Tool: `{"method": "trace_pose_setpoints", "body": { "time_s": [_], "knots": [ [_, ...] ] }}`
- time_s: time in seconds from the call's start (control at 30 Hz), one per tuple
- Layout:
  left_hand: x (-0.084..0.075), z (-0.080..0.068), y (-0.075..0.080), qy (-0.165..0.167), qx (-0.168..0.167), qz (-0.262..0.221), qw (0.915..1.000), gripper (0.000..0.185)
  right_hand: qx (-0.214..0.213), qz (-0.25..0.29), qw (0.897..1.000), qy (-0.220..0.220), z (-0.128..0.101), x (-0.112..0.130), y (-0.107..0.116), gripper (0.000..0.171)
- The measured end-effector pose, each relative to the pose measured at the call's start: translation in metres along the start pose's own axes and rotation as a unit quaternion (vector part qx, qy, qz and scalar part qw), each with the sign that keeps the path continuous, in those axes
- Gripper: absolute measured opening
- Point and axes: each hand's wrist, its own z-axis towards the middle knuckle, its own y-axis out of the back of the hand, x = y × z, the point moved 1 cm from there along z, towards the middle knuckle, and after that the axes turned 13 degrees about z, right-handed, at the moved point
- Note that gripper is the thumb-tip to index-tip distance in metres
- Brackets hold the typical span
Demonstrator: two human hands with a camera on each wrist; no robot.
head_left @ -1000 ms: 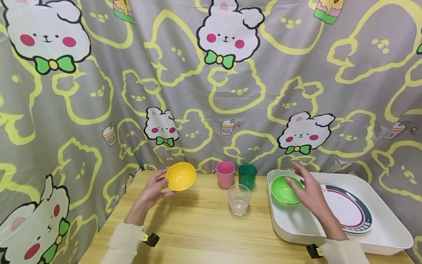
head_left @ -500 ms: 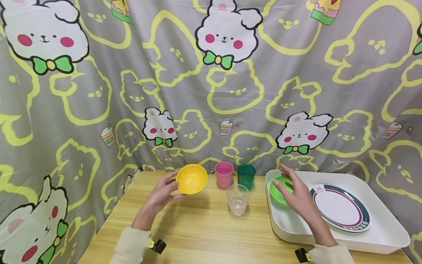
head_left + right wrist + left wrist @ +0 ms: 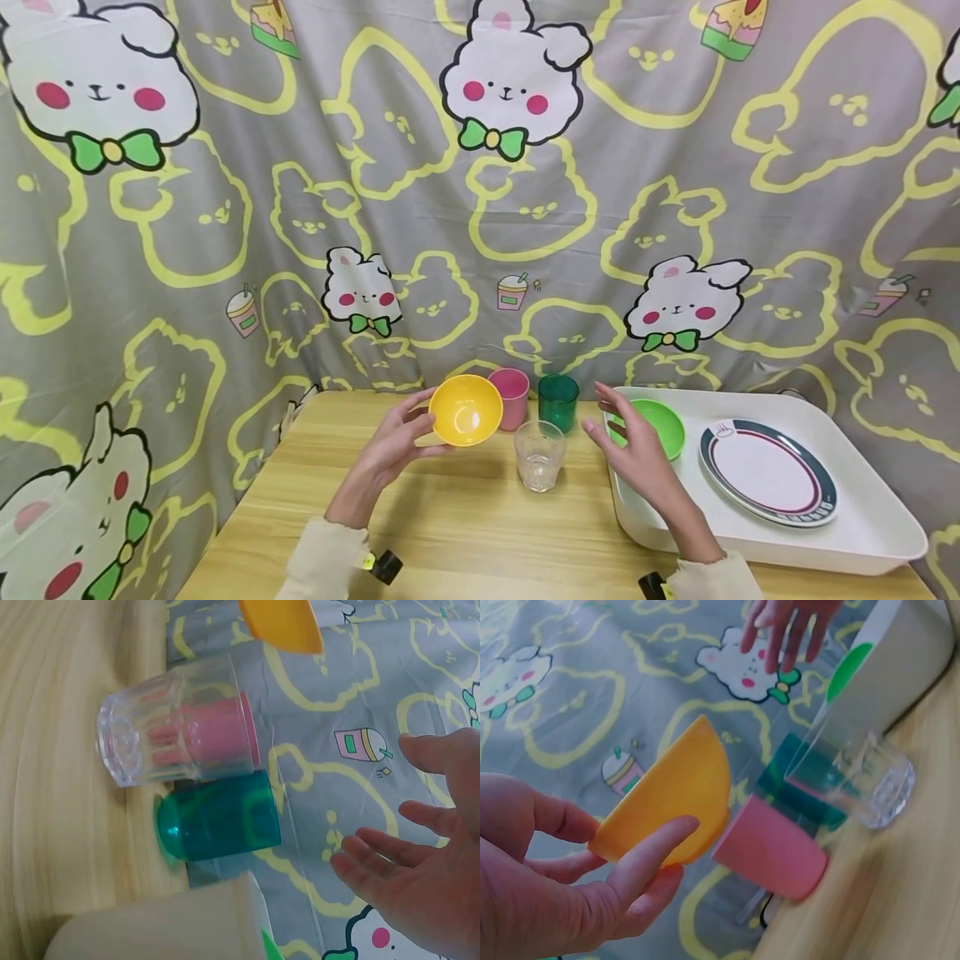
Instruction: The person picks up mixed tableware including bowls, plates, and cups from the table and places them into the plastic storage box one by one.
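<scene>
My left hand [image 3: 393, 446] holds a yellow bowl [image 3: 467, 411] above the table, thumb on one side and fingers on the other, the bowl's opening tilted toward the head camera. In the left wrist view the yellow bowl [image 3: 675, 795] shows side-on between thumb and fingers. My right hand [image 3: 637, 450] hovers at the left end of the white tray, fingers spread and holding nothing. Behind it a green bowl [image 3: 662, 427] sits in the tray, partly hidden by the hand. The right wrist view also shows the right hand [image 3: 427, 862] with nothing in its fingers.
Between the hands stand a pink cup [image 3: 513, 402], a dark green cup [image 3: 557, 403] and, nearer, a clear glass [image 3: 540, 457]. A plate [image 3: 765, 471] with a dark rim lies in the white tray [image 3: 862, 533]. A patterned curtain [image 3: 420, 208] hangs behind the wooden table [image 3: 465, 533].
My left hand has carried the yellow bowl to the right, now in front of the pink cup's edge. The right hand has moved left, away from over the green bowl.
</scene>
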Motion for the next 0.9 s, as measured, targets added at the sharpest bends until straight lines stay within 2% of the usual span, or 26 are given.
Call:
{"method": "trace_pose_setpoints", "body": {
  "time_s": [0.27,0.47,0.9],
  "knots": [
    [-0.004,0.006,-0.020,-0.007,0.013,-0.007,0.9999,0.050,0.004,0.019,1.000,-0.002,0.003,0.006,-0.011,0.061],
    [-0.007,0.009,-0.034,-0.012,0.028,-0.008,0.9995,0.050,0.013,0.047,0.999,-0.024,0.005,0.012,-0.020,0.063],
    [-0.008,0.015,-0.059,-0.011,0.055,-0.024,0.9981,0.050,0.027,0.080,0.996,-0.037,0.004,0.011,-0.030,0.061]
  ]
}}
